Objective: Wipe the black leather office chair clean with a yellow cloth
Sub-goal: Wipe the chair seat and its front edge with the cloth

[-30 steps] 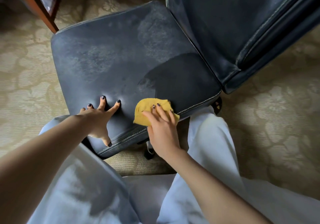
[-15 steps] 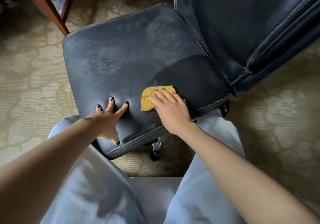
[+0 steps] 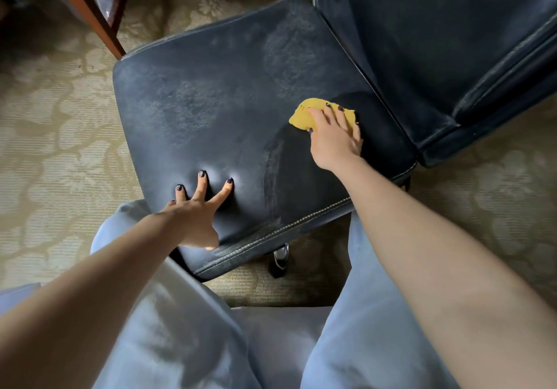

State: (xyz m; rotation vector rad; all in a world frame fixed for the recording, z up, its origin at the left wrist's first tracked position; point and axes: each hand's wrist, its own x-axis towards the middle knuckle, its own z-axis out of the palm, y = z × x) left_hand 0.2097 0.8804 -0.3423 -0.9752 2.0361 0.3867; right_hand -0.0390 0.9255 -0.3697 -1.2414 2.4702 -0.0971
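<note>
the black leather office chair (image 3: 211, 111) is standing on a pale beige carpet with a woven floral pattern (image 3: 54, 147), its broad square seat facing up and its padded backrest (image 3: 437, 42) leaning away at the upper right. the leather is looking matte and greyish with a dusty, blotchy film over most of the seat, while a darker, smoother patch is showing at the right side near the backrest. light stitching is running along the seam of the seat's near edge.

the small crumpled yellow cloth (image 3: 304, 116), soft and slightly fuzzy, is lying on the seat at the border of the dark patch, near the backrest. the right hand (image 3: 334, 138) is pressing down on it, its fingers (image 3: 330, 114) lying straight and spread apart over the fabric, with dark polished nails.

the left hand (image 3: 193, 211) is bracing on the near left part of the seat, well apart from the cloth; its fingers (image 3: 200, 187) are splayed wide and their tips are pushing small dimples into the leather, holding nothing.

light blue soft trousers (image 3: 180, 328) are filling the bottom of the view. a shiny chrome part of the chair's base (image 3: 281, 256) is peeking out under the seat edge. a reddish-brown wooden furniture leg (image 3: 87, 12) is slanting across the upper left corner.
</note>
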